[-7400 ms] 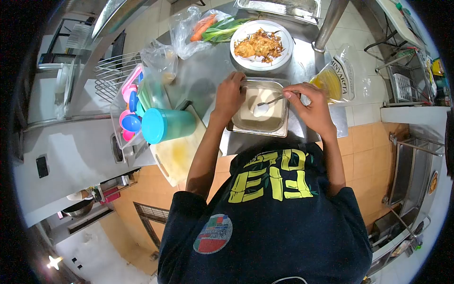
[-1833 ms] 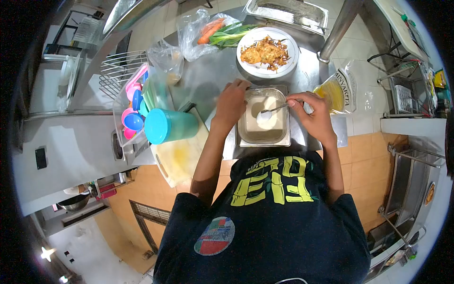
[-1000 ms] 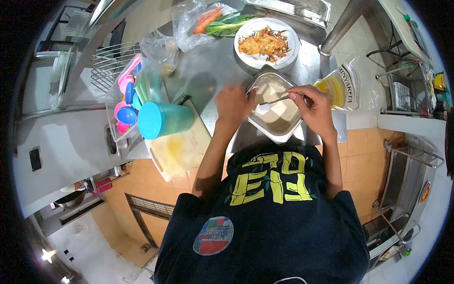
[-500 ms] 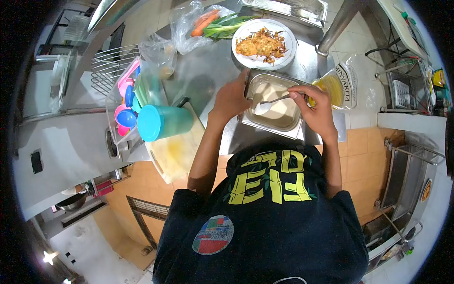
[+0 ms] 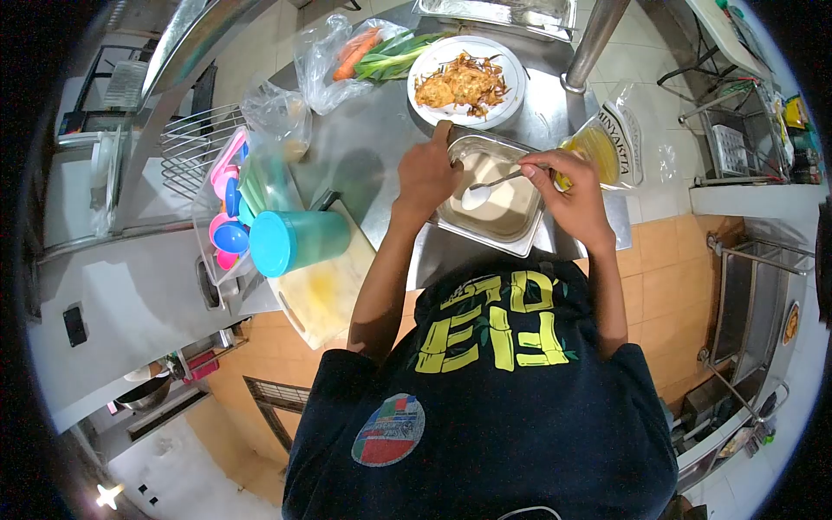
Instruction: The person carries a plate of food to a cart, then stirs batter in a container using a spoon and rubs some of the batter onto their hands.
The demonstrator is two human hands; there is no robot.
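The worktop (image 5: 360, 147) is bare stainless steel, shiny and smudged. Towards its far side lies a clear plastic bag (image 5: 314, 74) with carrots (image 5: 355, 54) and green stalks (image 5: 399, 59), beside a round white plate (image 5: 517, 76) of fritters. A second clear bag (image 5: 273, 108) lies farther left. A rectangular metal pan (image 5: 498, 245) sits askew near the front, and a cutting board (image 5: 325, 303) juts past the near edge.

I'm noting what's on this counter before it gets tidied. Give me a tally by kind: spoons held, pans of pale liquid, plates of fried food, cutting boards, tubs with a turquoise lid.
Spoon, in the right hand: 1
Pan: 1
Plate: 1
Cutting board: 1
Tub: 1
Total: 5
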